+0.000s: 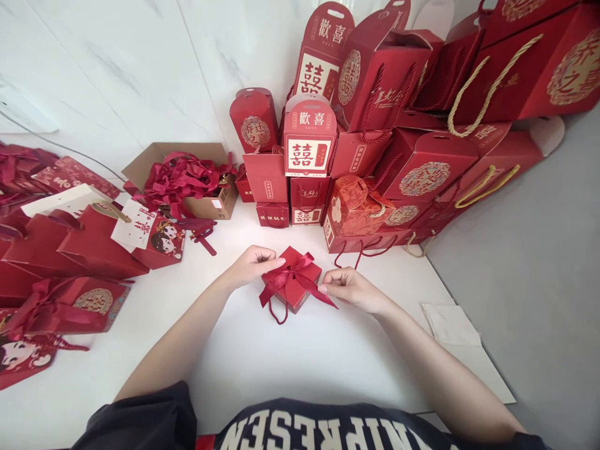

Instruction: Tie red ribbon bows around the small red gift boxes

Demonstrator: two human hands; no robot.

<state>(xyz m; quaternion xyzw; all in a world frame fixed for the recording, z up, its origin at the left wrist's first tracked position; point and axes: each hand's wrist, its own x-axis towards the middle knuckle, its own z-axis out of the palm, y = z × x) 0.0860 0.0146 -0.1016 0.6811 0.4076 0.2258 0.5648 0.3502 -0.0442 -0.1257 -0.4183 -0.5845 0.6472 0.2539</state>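
In front of me on the white table sits a small red gift box, turned cornerwise, with a dark red cord handle drooping off its near side. A red satin ribbon bow lies across its top, its tails spreading to both sides. My left hand is closed in a pinch at the bow's left loop, over the box's far left edge. At the right, my right hand has its thumb and fingers pressed together beside the ribbon's right tail; exactly what they pinch is too small to make out.
Stacked red gift boxes with rope handles rise at the back and right. A cardboard carton heaped with red ribbons stands behind on the left. More red boxes crowd the left side. A white paper sheet lies right.
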